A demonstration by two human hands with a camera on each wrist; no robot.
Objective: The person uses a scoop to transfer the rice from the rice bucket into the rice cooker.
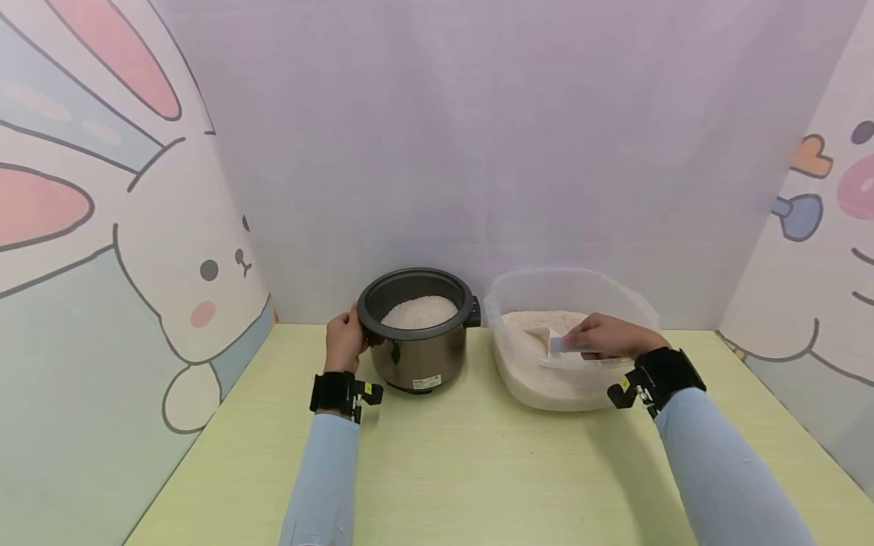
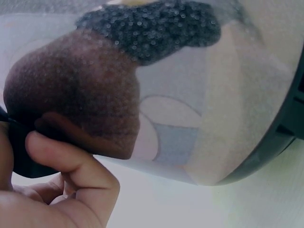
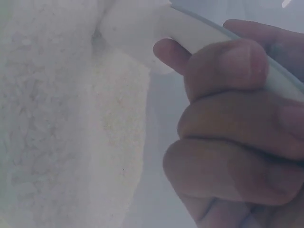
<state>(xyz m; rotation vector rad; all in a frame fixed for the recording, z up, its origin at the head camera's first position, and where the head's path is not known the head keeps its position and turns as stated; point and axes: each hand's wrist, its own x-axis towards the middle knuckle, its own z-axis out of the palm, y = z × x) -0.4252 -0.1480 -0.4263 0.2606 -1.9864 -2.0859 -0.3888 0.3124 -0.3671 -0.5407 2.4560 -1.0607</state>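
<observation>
A dark rice cooker (image 1: 418,360) without a lid stands on the table, white rice (image 1: 419,312) heaped inside it. My left hand (image 1: 344,341) grips the black side handle (image 2: 28,156) of the cooker; in the left wrist view the thumb lies against that handle, and the shiny wall mirrors the hand. To the right is a translucent plastic tub (image 1: 573,280) that holds more rice (image 1: 536,321). Over the tub, my right hand (image 1: 608,336) grips a white scoop (image 1: 558,343) by its handle (image 3: 194,31), fingers curled round it. The scoop's head is at the rice; how full it is cannot be told.
A pale yellow-green table (image 1: 478,470) extends in front of the cooker and tub. Right behind them hangs a plain light curtain (image 1: 478,152). Panels with cartoon figures (image 1: 198,303) flank the table on both sides.
</observation>
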